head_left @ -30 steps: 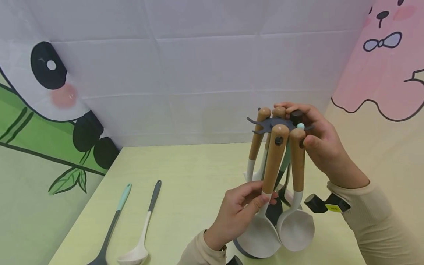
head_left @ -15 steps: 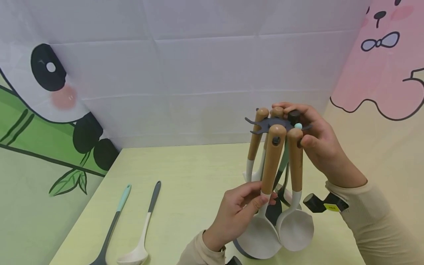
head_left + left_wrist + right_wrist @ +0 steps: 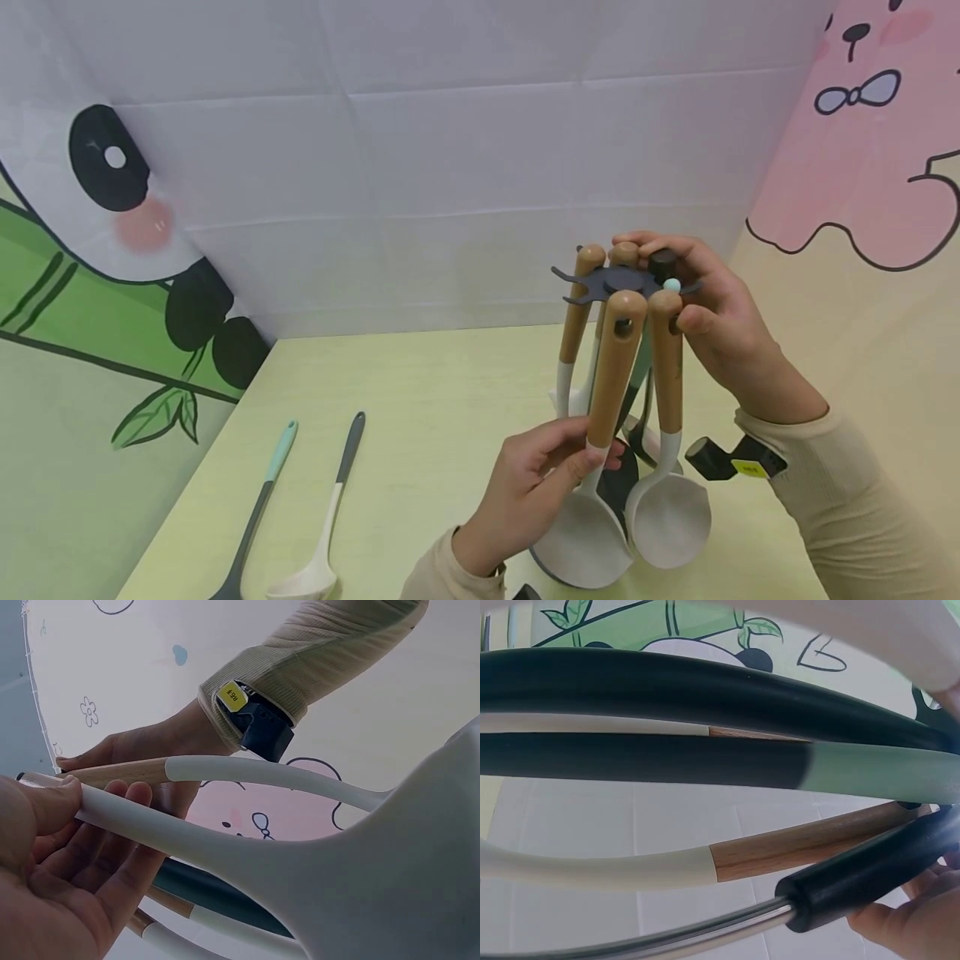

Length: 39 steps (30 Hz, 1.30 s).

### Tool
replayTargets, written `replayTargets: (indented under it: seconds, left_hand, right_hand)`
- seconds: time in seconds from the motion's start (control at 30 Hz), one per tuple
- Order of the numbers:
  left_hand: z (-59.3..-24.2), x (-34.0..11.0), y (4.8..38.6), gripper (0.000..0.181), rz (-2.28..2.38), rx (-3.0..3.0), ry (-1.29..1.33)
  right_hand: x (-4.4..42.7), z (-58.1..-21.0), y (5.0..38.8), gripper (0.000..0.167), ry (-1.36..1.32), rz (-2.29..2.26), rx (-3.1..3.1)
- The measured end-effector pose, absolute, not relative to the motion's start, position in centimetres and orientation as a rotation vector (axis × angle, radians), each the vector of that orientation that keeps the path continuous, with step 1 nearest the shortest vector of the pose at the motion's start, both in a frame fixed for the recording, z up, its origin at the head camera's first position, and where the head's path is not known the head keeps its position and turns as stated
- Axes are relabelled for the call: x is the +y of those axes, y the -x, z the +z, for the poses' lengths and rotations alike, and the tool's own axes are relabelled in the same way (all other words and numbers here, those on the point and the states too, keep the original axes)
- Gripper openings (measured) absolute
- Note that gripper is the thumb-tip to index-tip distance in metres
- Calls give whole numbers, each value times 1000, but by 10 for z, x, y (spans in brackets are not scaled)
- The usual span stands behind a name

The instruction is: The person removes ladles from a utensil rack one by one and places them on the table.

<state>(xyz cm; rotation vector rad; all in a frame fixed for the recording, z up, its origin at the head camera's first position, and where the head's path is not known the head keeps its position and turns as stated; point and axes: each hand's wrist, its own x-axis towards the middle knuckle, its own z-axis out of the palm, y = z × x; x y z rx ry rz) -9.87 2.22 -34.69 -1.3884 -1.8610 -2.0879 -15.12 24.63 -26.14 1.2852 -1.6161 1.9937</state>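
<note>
In the head view my left hand [image 3: 528, 483] pinches the neck of a broad-headed white utensil [image 3: 617, 371] with a wooden handle. Its handle hole stands in front of the dark utensil rack [image 3: 592, 287], with no hook visible through it. My right hand [image 3: 720, 321] grips the rack's top from the right, fingers around the hooks and handle ends. Beside the utensil hangs a white ladle [image 3: 671, 521] with a wooden handle. The left wrist view shows the white neck between thumb and fingers. A black-handled metal utensil [image 3: 855, 881] hangs near my right hand in the right wrist view.
Further utensils hang behind, among them one with a green handle [image 3: 877, 769] and one wooden-handled [image 3: 573, 333]. On the table [image 3: 420, 375] at left lie a dark utensil with a mint handle [image 3: 281, 450] and a white one with a grey handle [image 3: 350, 450].
The held utensil's handle has come slightly down and towards me; the dark hook tip seen in its hole before no longer shows there. My right hand stays on the rack.
</note>
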Motion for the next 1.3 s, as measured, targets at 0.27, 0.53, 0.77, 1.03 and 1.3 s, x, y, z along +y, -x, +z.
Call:
replayTargets:
  seconds: [0.27, 0.53, 0.77, 1.03, 1.3]
  left_hand:
    - [-347, 20, 98, 23, -2026, -1868, 1403]
    - [-349, 12, 96, 23, -1953, -1893, 1376]
    - [-348, 3, 95, 23, -1910, -1895, 1345]
    - [-352, -8, 101, 25, -1882, -1860, 1346]
    - [-352, -19, 103, 25, -1847, -1906, 1282]
  right_hand:
    - [248, -262, 151, 59, -1279, 2009, -1607]
    - [249, -264, 152, 59, -1283, 2010, -1610]
    - [250, -264, 153, 58, -1275, 2022, -1602]
    - [251, -265, 152, 58, -1280, 2026, -1592]
    - [251, -266, 153, 58, -1281, 2033, -1583]
